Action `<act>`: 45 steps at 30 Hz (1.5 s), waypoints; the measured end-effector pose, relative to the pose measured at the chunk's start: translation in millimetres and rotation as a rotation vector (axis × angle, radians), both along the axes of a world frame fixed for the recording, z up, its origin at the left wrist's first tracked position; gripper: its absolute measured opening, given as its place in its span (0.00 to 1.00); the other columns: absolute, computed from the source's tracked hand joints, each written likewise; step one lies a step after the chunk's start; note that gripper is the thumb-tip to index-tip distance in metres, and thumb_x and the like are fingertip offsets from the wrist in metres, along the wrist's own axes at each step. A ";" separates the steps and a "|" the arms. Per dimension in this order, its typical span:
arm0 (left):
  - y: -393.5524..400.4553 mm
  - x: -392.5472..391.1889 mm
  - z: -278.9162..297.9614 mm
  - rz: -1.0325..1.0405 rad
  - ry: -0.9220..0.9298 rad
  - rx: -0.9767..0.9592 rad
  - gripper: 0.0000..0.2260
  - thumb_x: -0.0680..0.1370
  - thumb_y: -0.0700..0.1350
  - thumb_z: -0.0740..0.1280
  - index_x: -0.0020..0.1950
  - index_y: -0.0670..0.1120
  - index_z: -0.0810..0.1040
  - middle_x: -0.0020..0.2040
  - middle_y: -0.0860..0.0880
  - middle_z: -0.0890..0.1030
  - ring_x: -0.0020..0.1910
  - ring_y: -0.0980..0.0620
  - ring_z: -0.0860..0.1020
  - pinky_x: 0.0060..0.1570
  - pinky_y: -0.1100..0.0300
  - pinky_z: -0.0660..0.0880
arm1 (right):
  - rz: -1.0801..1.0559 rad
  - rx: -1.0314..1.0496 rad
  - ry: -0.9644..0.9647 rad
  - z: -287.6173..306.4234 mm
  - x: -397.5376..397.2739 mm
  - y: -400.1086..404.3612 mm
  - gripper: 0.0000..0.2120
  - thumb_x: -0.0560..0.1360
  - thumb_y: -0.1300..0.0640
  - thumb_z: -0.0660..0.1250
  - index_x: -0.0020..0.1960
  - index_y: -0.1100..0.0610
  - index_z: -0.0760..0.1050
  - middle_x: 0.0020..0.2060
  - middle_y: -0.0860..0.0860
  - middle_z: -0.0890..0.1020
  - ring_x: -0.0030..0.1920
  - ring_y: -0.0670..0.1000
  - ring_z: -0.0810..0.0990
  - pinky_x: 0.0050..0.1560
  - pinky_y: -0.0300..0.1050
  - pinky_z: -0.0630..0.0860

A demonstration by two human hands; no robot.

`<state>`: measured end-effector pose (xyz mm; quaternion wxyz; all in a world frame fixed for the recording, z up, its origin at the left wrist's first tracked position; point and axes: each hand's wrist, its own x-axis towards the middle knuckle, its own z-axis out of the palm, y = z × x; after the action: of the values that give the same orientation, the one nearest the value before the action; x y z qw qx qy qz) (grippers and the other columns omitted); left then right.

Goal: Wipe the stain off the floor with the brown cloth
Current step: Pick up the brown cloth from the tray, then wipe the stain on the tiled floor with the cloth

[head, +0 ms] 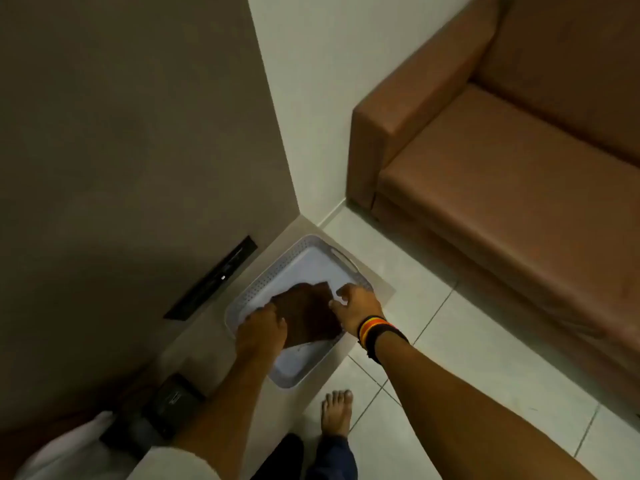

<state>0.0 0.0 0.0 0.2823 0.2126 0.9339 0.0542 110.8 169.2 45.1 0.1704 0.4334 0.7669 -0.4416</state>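
Observation:
A brown cloth [309, 315], folded flat, lies in a pale perforated tray [263, 282] on a low ledge by the wall. My left hand [260, 332] grips the cloth's left edge. My right hand [356, 308] pinches the cloth's right edge, fingers curled, with striped bands on the wrist. The tiled floor [450, 341] lies to the right and below; no stain shows on it from here.
A brown sofa [502, 188] fills the right side. The grey wall [121, 133] on the left carries a dark slot plate [213, 278]. A dark device [173, 398] sits on the ledge at lower left. My bare foot [336, 412] stands on the tiles below the tray.

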 end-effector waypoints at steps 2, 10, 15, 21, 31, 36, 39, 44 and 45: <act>1.5 -8.4 -38.0 0.072 -0.001 -0.033 0.17 0.84 0.51 0.61 0.66 0.43 0.78 0.61 0.41 0.84 0.61 0.40 0.83 0.58 0.46 0.81 | -0.035 -0.034 -0.053 -39.5 -14.9 -0.8 0.19 0.81 0.51 0.67 0.66 0.61 0.76 0.63 0.60 0.82 0.64 0.62 0.80 0.64 0.51 0.76; 14.3 -22.3 -142.7 0.527 -0.062 0.030 0.30 0.78 0.60 0.70 0.70 0.39 0.76 0.67 0.35 0.81 0.65 0.32 0.80 0.59 0.41 0.78 | -0.195 -0.054 -0.139 -152.8 -59.3 -17.6 0.28 0.76 0.50 0.73 0.70 0.62 0.69 0.66 0.62 0.76 0.67 0.65 0.76 0.68 0.58 0.75; 14.8 -19.9 -158.9 0.490 0.034 0.187 0.21 0.79 0.55 0.71 0.64 0.41 0.79 0.62 0.37 0.83 0.61 0.34 0.81 0.53 0.44 0.80 | -0.252 0.005 -0.103 -178.9 -64.1 -24.3 0.25 0.73 0.56 0.73 0.68 0.60 0.71 0.63 0.61 0.80 0.64 0.65 0.78 0.65 0.60 0.77; 9.8 6.7 -111.1 0.279 0.089 0.570 0.11 0.81 0.51 0.70 0.57 0.44 0.79 0.55 0.45 0.81 0.55 0.46 0.79 0.50 0.50 0.78 | -0.523 -0.234 0.134 -153.0 -43.7 -24.5 0.09 0.72 0.59 0.73 0.52 0.59 0.81 0.45 0.56 0.85 0.50 0.59 0.84 0.54 0.53 0.82; 76.3 79.1 18.0 -0.043 -0.078 0.794 0.13 0.75 0.50 0.64 0.45 0.40 0.71 0.38 0.41 0.78 0.39 0.41 0.79 0.36 0.46 0.77 | -0.873 -0.567 0.620 -42.2 121.8 6.5 0.29 0.71 0.60 0.74 0.71 0.55 0.74 0.58 0.53 0.83 0.54 0.49 0.83 0.53 0.39 0.81; 140.2 180.2 48.5 -0.044 -0.433 0.779 0.07 0.74 0.43 0.64 0.43 0.38 0.73 0.38 0.44 0.77 0.39 0.53 0.78 0.39 0.59 0.76 | -1.080 -0.591 0.740 -7.1 249.7 17.0 0.04 0.68 0.58 0.71 0.41 0.57 0.82 0.38 0.52 0.86 0.42 0.52 0.84 0.43 0.44 0.81; 165.1 259.1 39.6 -0.034 -0.594 0.683 0.06 0.73 0.44 0.65 0.41 0.41 0.74 0.36 0.50 0.76 0.34 0.59 0.76 0.35 0.63 0.72 | -1.246 -0.614 0.765 -10.6 326.9 12.3 0.09 0.70 0.58 0.71 0.50 0.58 0.83 0.43 0.54 0.87 0.46 0.55 0.85 0.50 0.50 0.81; 164.4 397.6 -31.2 -0.147 -0.664 0.407 0.07 0.78 0.48 0.69 0.43 0.45 0.78 0.40 0.48 0.82 0.41 0.50 0.80 0.40 0.56 0.76 | -1.526 -0.533 0.632 -53.9 456.0 -18.4 0.08 0.74 0.58 0.71 0.52 0.57 0.83 0.42 0.53 0.87 0.42 0.54 0.86 0.35 0.42 0.81; 159.9 424.0 -48.8 -0.183 -0.668 0.340 0.08 0.78 0.49 0.69 0.48 0.45 0.79 0.45 0.46 0.83 0.44 0.48 0.81 0.42 0.55 0.77 | -1.584 -0.504 0.605 -68.7 478.8 -26.1 0.10 0.74 0.59 0.72 0.55 0.58 0.82 0.45 0.54 0.88 0.44 0.55 0.86 0.36 0.43 0.82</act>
<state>424.0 159.9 -48.8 0.5356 0.3095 0.7452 0.2489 589.5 143.2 -23.6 -0.3053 0.6515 0.1336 -0.6816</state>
